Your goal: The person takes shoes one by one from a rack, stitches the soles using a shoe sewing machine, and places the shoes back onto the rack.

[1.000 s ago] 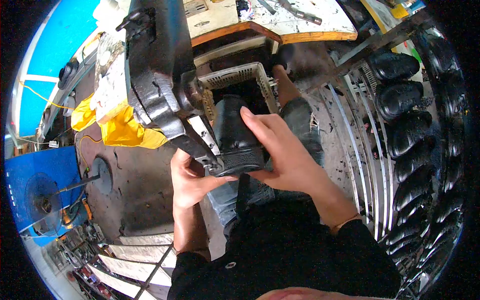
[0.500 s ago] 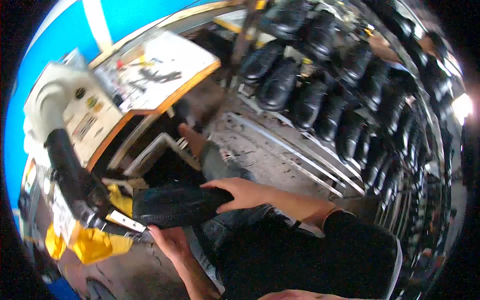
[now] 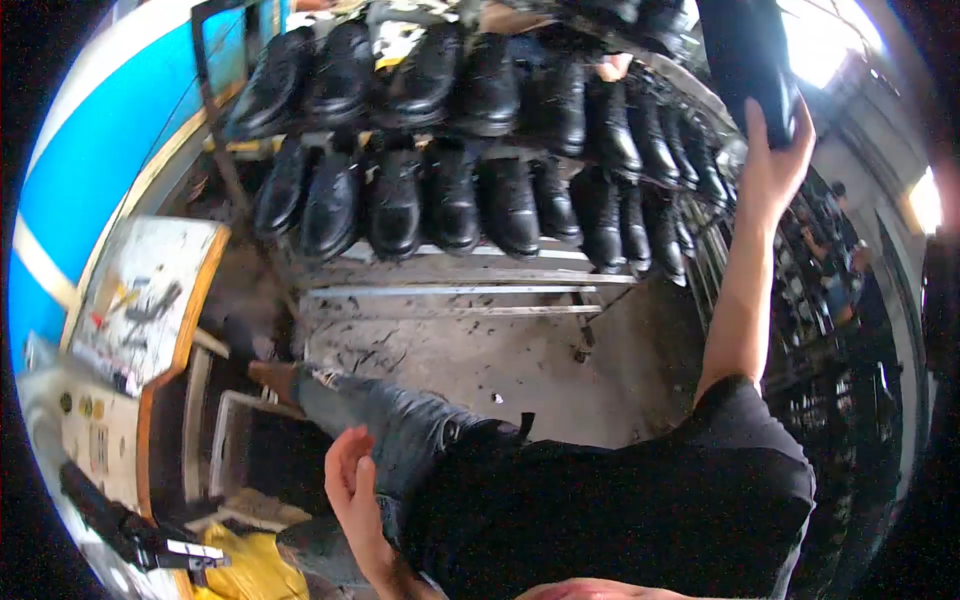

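High at the upper right, a black shoe (image 3: pixel 745 60) is gripped by my right hand (image 3: pixel 775 165), with the arm stretched up and out. My fingers and thumb press on its lower end, and its upper part runs past the edge of the view. My left hand (image 3: pixel 355 490) is raised over my lap, its fingers loosely bent and the thumb apart, holding nothing. In front of me, a rack (image 3: pixel 450 277) bears rows of black shoes (image 3: pixel 395 210) on two levels, more of them behind.
To the left stands a pale machine (image 3: pixel 105 445) with a black arm (image 3: pixel 100 510). Beside it is a worktop (image 3: pixel 150 290) with small tools. Yellow material (image 3: pixel 250 565) lies at the lower left. Dark scraps litter the floor (image 3: pixel 450 360). Farther right, people appear in the background.
My right hand has carried the shoe from beside the machine to the upper right. My left hand has come off the shoe. The view has turned right toward the rack.
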A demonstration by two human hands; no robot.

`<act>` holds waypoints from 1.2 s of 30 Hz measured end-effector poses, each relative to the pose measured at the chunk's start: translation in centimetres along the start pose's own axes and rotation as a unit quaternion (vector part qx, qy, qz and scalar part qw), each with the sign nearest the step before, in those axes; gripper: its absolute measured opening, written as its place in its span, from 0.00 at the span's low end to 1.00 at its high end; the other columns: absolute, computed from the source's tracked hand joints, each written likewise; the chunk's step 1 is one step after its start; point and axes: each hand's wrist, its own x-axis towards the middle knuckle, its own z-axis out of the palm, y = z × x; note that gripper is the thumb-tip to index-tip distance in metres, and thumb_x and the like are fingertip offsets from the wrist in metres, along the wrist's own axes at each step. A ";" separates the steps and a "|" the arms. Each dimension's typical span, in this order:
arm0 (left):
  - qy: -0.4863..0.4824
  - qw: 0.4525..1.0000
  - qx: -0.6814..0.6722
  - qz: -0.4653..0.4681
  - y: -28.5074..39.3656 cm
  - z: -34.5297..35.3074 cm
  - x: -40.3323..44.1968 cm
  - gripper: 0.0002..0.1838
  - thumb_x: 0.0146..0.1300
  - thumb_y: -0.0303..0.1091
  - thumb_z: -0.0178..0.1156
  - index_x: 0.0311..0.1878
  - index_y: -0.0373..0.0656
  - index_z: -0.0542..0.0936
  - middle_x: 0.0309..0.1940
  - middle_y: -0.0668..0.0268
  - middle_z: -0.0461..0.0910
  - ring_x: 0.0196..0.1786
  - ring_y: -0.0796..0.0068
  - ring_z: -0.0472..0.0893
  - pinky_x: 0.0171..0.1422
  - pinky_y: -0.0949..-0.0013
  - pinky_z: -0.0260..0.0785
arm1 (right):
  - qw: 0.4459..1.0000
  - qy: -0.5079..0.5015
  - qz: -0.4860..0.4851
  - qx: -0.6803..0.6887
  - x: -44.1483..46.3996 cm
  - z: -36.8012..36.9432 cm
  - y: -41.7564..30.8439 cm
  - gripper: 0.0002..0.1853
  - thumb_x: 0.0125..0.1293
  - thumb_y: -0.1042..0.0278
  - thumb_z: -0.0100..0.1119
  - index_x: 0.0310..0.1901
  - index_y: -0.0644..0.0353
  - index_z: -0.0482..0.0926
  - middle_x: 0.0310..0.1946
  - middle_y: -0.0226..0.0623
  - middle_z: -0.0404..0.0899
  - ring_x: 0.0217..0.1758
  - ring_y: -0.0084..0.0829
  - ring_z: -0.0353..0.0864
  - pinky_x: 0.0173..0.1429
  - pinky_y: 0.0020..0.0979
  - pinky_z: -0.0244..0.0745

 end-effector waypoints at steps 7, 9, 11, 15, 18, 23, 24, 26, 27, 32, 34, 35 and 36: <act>0.010 0.999 0.049 -0.017 0.6 0.0 0.4 0.20 0.71 0.24 0.54 0.65 0.36 0.72 0.60 0.58 0.78 0.61 0.67 0.78 0.69 0.66 0.66 | 0.883 -0.052 -0.212 -0.416 8.1 1.2 18.3 0.29 0.61 0.72 0.63 0.66 0.55 0.73 0.55 0.46 0.78 0.60 0.49 0.75 0.67 0.42 0.69; 0.015 0.999 0.017 -0.026 0.5 0.6 0.9 0.19 0.71 0.23 0.54 0.65 0.36 0.72 0.60 0.58 0.78 0.61 0.68 0.78 0.69 0.67 0.66 | 0.896 -0.193 -0.219 -0.334 7.8 2.9 22.2 0.34 0.56 0.78 0.63 0.68 0.55 0.70 0.58 0.47 0.76 0.62 0.50 0.74 0.68 0.43 0.68; 0.027 0.999 0.016 -0.026 0.5 0.3 0.7 0.19 0.71 0.23 0.54 0.64 0.36 0.72 0.60 0.58 0.78 0.61 0.68 0.78 0.69 0.67 0.66 | 0.898 -0.277 -0.194 -0.281 8.0 3.2 22.0 0.40 0.53 0.79 0.65 0.71 0.54 0.65 0.62 0.48 0.73 0.66 0.50 0.71 0.71 0.44 0.66; 0.031 0.999 -0.001 -0.033 -0.6 -0.9 0.2 0.20 0.70 0.21 0.55 0.64 0.35 0.72 0.59 0.59 0.79 0.61 0.69 0.78 0.69 0.68 0.66 | 0.892 -0.295 -0.145 -0.311 8.4 0.7 22.9 0.48 0.56 0.71 0.70 0.77 0.54 0.54 0.71 0.50 0.66 0.72 0.50 0.66 0.74 0.46 0.63; 0.044 0.997 0.008 -0.059 -1.7 -1.5 0.2 0.20 0.70 0.21 0.54 0.64 0.35 0.72 0.58 0.59 0.79 0.60 0.70 0.78 0.68 0.68 0.67 | 0.833 -0.273 -0.030 -0.481 9.1 -2.4 34.0 0.47 0.62 0.51 0.68 0.77 0.54 0.53 0.71 0.51 0.65 0.73 0.53 0.65 0.73 0.49 0.64; 0.024 0.997 0.018 -0.070 -2.1 -1.7 1.1 0.20 0.71 0.23 0.56 0.65 0.35 0.72 0.58 0.59 0.79 0.59 0.71 0.78 0.66 0.71 0.69 | 0.796 -0.292 -0.089 -0.523 8.2 -4.5 34.9 0.43 0.60 0.63 0.69 0.75 0.46 0.57 0.69 0.42 0.68 0.71 0.53 0.68 0.71 0.49 0.67; 0.017 0.997 0.024 -0.072 -2.1 -1.5 1.4 0.20 0.71 0.23 0.57 0.65 0.35 0.72 0.58 0.59 0.79 0.59 0.72 0.78 0.65 0.71 0.70 | 0.790 -0.258 -0.036 -0.555 8.1 -3.5 30.7 0.42 0.60 0.65 0.69 0.75 0.43 0.59 0.69 0.40 0.68 0.71 0.51 0.68 0.70 0.50 0.67; 0.009 0.998 0.028 -0.063 -2.3 -1.5 1.8 0.20 0.71 0.24 0.58 0.65 0.36 0.72 0.58 0.59 0.79 0.59 0.72 0.78 0.64 0.72 0.70 | 0.822 -0.199 -0.114 -0.522 9.6 -4.5 39.1 0.43 0.60 0.66 0.69 0.75 0.41 0.58 0.69 0.40 0.67 0.71 0.50 0.67 0.69 0.51 0.68; -0.007 0.998 0.037 -0.059 -2.6 -1.5 1.7 0.20 0.70 0.24 0.58 0.65 0.36 0.72 0.58 0.59 0.79 0.59 0.73 0.78 0.64 0.72 0.71 | 0.832 -0.170 -0.153 -0.505 10.3 -4.9 43.1 0.43 0.60 0.66 0.69 0.75 0.40 0.58 0.69 0.40 0.67 0.72 0.49 0.67 0.69 0.51 0.68; 0.000 0.997 0.013 -0.070 -3.5 -2.0 1.6 0.21 0.70 0.24 0.58 0.65 0.36 0.72 0.59 0.59 0.78 0.59 0.72 0.78 0.64 0.71 0.71 | 0.770 -0.346 0.017 -0.536 12.6 -4.5 46.2 0.38 0.61 0.67 0.67 0.72 0.44 0.63 0.61 0.48 0.74 0.67 0.50 0.72 0.68 0.49 0.69; 0.009 0.997 0.012 -0.079 -3.4 -2.2 1.6 0.21 0.70 0.23 0.58 0.65 0.37 0.72 0.60 0.59 0.78 0.60 0.72 0.78 0.64 0.71 0.71 | 0.788 -0.284 -0.058 -0.543 10.7 -3.0 38.3 0.34 0.62 0.68 0.65 0.70 0.46 0.66 0.58 0.48 0.76 0.64 0.52 0.74 0.67 0.48 0.69; 0.006 0.996 0.019 -0.085 -3.3 -2.2 1.5 0.21 0.70 0.23 0.58 0.65 0.37 0.72 0.60 0.59 0.78 0.60 0.72 0.78 0.64 0.71 0.71 | 0.786 -0.310 -0.073 -0.531 11.1 -2.7 37.9 0.30 0.64 0.66 0.64 0.68 0.48 0.68 0.59 0.51 0.75 0.64 0.53 0.74 0.65 0.49 0.70; 0.003 0.995 0.026 -0.093 -3.2 -2.2 1.2 0.21 0.70 0.23 0.58 0.65 0.37 0.72 0.60 0.59 0.78 0.60 0.72 0.78 0.64 0.71 0.71 | 0.786 -0.314 -0.071 -0.528 11.0 -2.6 36.6 0.30 0.64 0.66 0.64 0.68 0.48 0.68 0.59 0.51 0.75 0.64 0.53 0.74 0.65 0.49 0.70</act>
